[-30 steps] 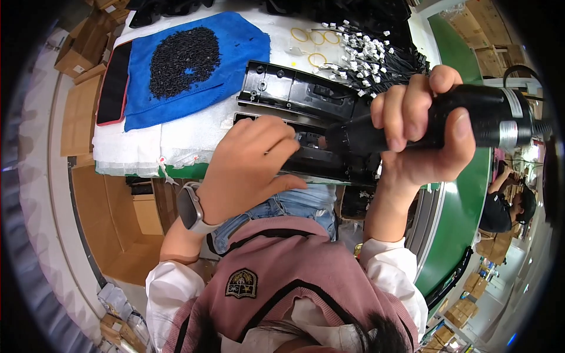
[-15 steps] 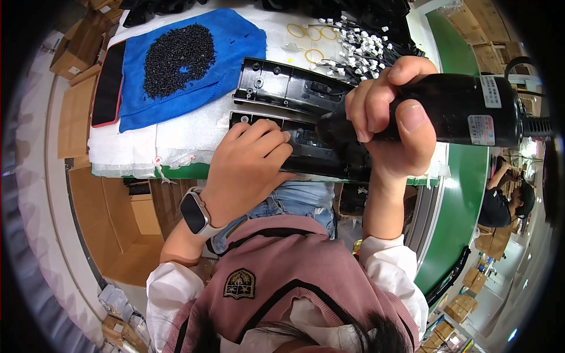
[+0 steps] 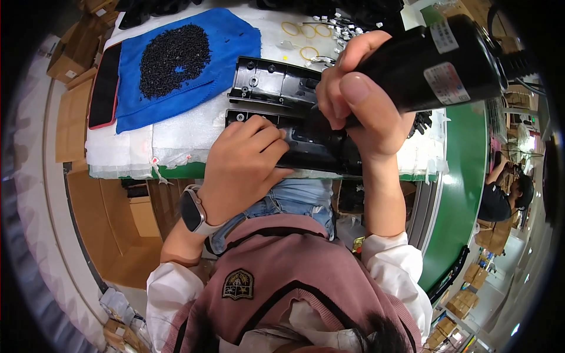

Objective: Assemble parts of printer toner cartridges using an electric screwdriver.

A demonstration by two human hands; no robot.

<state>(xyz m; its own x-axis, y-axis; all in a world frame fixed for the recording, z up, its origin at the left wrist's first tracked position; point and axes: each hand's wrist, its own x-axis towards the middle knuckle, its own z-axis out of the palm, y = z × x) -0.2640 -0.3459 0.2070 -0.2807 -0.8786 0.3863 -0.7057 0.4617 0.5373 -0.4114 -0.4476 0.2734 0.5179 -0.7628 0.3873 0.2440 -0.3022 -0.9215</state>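
My right hand (image 3: 372,109) is closed around a thick black electric screwdriver (image 3: 415,62), its cord running off at the upper right. The tool tilts down to the left, its nose over the near black plastic housing (image 3: 315,154); where the tip touches is too dark to tell. My left hand (image 3: 242,154) grips that housing near its left end, fingers curled over it and the thumb along the near edge. A second black housing half (image 3: 276,81) lies open side up just beyond. Left of it, a pile of small black screws (image 3: 170,59) sits on a blue cloth (image 3: 241,44).
A phone-like dark slab with a red edge (image 3: 105,88) lies left of the cloth. Yellow rings (image 3: 308,53) and cables with white connectors (image 3: 347,28) lie at the back. Cardboard boxes (image 3: 115,217) stand below left. Another person (image 3: 500,191) is far right.
My right hand has shifted left and the screwdriver has tilted, its back end rising up and to the left. My left hand stays on the housing.
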